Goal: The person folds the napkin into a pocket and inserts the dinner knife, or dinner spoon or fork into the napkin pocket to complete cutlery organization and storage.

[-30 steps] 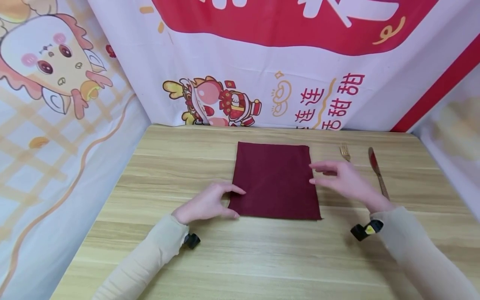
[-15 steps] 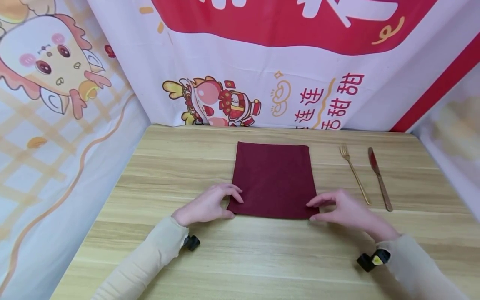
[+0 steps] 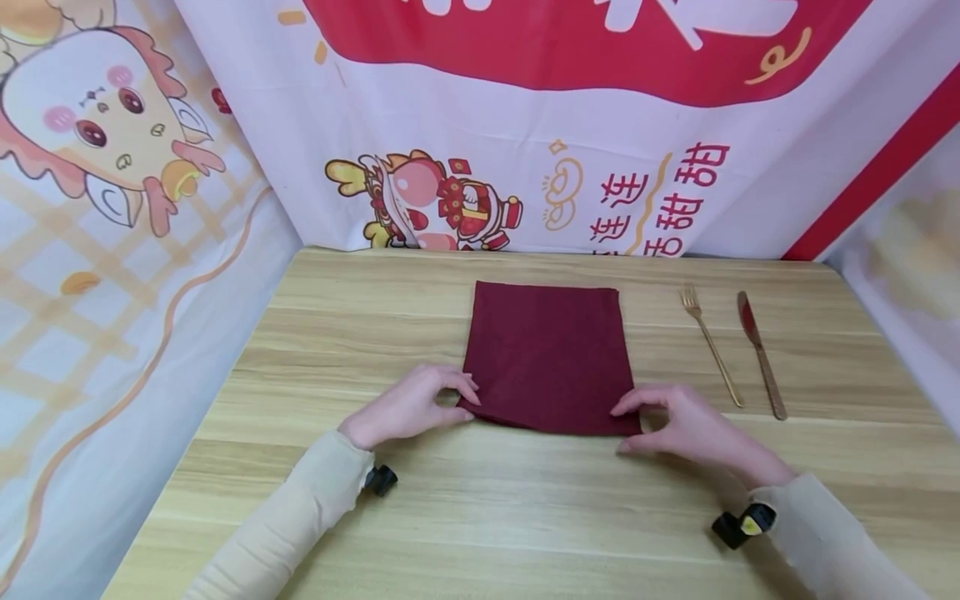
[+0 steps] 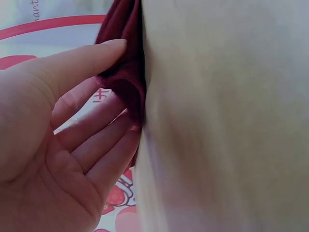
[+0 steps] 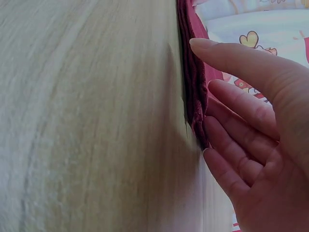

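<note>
A dark red napkin (image 3: 547,354), folded to a rectangle, lies flat in the middle of the wooden table (image 3: 352,325). My left hand (image 3: 465,404) pinches its near left corner; in the left wrist view the thumb lies on the cloth (image 4: 120,24) and the fingers (image 4: 104,145) curl under it. My right hand (image 3: 621,427) holds the near right corner. From the right wrist the thumb reaches over the napkin (image 5: 186,29) and the fingers (image 5: 231,145) press against its edge. The near edge is lifted a little off the wood.
A gold fork (image 3: 708,346) and a knife (image 3: 759,350) lie side by side right of the napkin. Printed banners (image 3: 525,125) hang close behind and along both sides of the table.
My right hand came back from the middle of the napkin's right edge to its near right corner. My left hand closed on the near left corner, and the near edge rose slightly.
</note>
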Available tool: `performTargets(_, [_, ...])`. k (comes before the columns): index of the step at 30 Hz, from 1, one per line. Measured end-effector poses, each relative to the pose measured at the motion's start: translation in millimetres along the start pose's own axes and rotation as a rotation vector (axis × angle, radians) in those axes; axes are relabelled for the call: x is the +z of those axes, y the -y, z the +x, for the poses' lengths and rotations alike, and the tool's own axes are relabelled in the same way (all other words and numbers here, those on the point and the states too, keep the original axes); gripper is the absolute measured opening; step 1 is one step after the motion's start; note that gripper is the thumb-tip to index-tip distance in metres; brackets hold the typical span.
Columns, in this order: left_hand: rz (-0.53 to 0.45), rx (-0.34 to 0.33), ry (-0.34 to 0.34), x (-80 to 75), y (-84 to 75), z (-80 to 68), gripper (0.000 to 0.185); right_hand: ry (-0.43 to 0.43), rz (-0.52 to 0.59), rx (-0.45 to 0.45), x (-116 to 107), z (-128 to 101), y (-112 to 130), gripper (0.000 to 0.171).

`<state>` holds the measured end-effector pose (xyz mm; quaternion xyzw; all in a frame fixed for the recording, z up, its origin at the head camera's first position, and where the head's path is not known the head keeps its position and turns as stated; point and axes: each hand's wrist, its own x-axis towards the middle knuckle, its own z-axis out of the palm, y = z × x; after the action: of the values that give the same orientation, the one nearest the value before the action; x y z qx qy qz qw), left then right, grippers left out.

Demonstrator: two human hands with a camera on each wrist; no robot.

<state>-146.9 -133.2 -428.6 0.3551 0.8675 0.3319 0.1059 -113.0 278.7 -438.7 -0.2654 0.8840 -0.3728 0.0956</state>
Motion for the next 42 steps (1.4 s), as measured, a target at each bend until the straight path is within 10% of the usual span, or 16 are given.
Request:
performTargets(20, [-0.076, -0.105, -0.056, -9.7, 3.4, 9.9, 0.013, -0.083, -0.085, -0.067, 11, 8, -1, 0.022])
performTargets(34, [-0.045, -0.025, -0.067, -6.2, 3.9, 8.1, 0.027, -0.095, -0.027, 0.069, 4, 17, -5, 0.010])
performTargets(42, [-0.056, 0.022, -0.132, -3.6, 1.6, 10.0, 0.004, -0.083, -0.017, 0.062, 3, 17, -5, 0.017])
